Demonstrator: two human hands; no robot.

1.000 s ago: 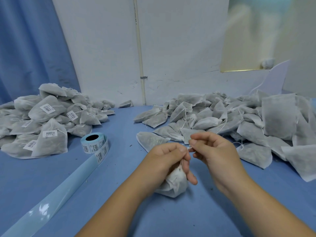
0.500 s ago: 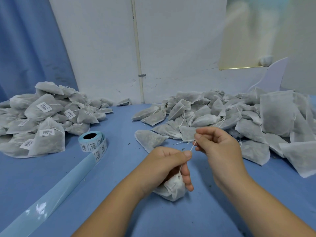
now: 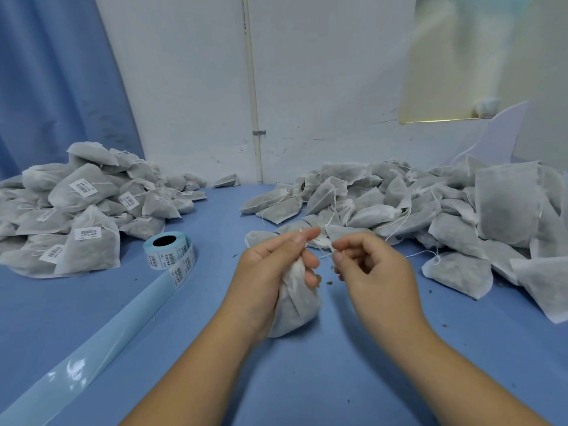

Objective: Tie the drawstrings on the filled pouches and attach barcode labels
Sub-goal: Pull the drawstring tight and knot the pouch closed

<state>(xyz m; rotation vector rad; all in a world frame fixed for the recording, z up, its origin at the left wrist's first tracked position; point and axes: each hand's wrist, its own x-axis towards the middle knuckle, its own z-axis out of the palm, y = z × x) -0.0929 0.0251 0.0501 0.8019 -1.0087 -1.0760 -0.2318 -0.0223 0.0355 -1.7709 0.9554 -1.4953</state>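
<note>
Centrally, white mesh pouch (image 3: 295, 305) bulging, neck cinched in left hand (image 3: 270, 272).

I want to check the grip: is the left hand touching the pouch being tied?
Touching. In the head view the left hand grips the gathered neck of the pouch, fingers curled round it; the right hand pinches its drawstring.

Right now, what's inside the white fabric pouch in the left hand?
A greyish filling shows faintly through the white fabric pouch. The left hand grips its gathered neck, covering the opening, so the contents cannot be identified.
</note>
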